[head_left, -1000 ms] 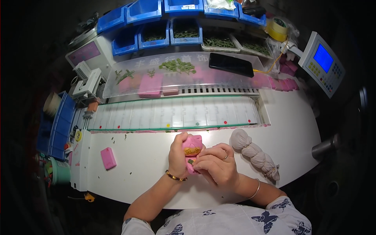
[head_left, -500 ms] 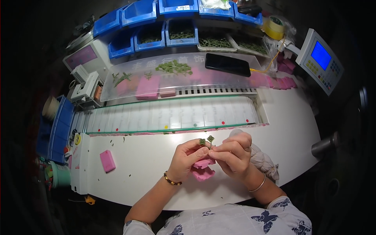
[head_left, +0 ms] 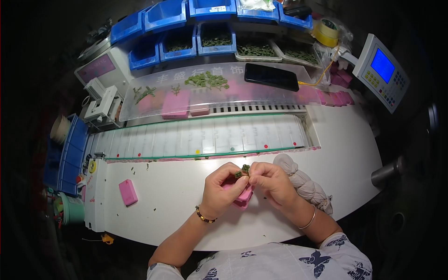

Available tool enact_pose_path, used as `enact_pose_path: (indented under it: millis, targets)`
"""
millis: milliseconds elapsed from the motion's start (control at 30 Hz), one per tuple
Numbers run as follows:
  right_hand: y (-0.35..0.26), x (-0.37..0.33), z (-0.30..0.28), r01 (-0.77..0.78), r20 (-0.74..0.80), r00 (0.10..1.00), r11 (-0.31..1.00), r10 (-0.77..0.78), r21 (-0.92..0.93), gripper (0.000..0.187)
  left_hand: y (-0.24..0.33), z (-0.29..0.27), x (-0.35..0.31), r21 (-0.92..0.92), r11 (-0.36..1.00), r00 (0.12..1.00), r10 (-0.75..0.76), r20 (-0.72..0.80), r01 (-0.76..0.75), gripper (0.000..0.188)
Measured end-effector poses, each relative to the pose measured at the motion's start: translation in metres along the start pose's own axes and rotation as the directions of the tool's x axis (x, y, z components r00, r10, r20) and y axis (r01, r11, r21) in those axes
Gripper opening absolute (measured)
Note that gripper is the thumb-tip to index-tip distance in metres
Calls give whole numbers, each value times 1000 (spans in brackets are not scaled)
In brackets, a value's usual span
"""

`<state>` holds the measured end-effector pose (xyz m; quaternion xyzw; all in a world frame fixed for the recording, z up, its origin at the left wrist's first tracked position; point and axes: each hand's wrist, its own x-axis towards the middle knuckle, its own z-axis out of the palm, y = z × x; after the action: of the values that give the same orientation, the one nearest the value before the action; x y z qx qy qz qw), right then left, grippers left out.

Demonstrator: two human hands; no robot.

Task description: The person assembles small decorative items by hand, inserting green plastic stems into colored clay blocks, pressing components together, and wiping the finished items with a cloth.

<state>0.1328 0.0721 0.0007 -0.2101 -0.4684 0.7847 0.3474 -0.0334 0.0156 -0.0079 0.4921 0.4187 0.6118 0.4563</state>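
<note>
- Since a second ago both hands have lifted off the table. Then they were pressed down on the pink piece at the middle of the white table (head_left: 186,205); now they hover just above it, with the small parts raised between the fingertips.
- I judge from this that the picking-up is over and the fine fitting of the two small parts is in hand.
- At about 9 o'clock from the hands, well apart, a spare pink block (head_left: 127,192) lies flat on the table, untouched.
- The left hand (head_left: 223,186) has its fingers curled in. Thumb and forefinger are pinched on a small dark green piece (head_left: 238,174), and the lower fingers appear to hold the pink holder (head_left: 243,195) from its left side.
- The pink holder sits under and between the two hands, mostly hidden by them; I cannot tell whether it touches the table.
- The right hand (head_left: 273,182) is closed to a pinch as well, its fingertips on a second green bit (head_left: 245,167), touching or just beside the first.
- At 3 o'clock from the right hand, just beside the wrist, a knotted white cloth bundle (head_left: 303,184) lies on the table.
- At 12 o'clock, well apart, a heap of green pieces (head_left: 206,80) rests on the clear shelf.
</note>
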Motion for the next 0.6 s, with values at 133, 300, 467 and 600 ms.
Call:
enact_pose_path:
  millis: [133,300,467,600]
  targets:
    - [1,0,1,-65,3,998,983,65,174,6,-1,0,-2,41,998,999,40,-3,-39,6]
    - [4,0,-3,-149,6,988,953,152,265,7,2,4,-2,-7,999,998,47,-43,-47,6]
    - [5,-1,-5,-194,30,980,930,195,311,11,1,3,-2,-20,1000,999,17,-34,-18,6]
    - [4,0,-10,-227,67,974,919,217,322,13,1,3,-1,-34,999,1000,8,-15,-9,6]
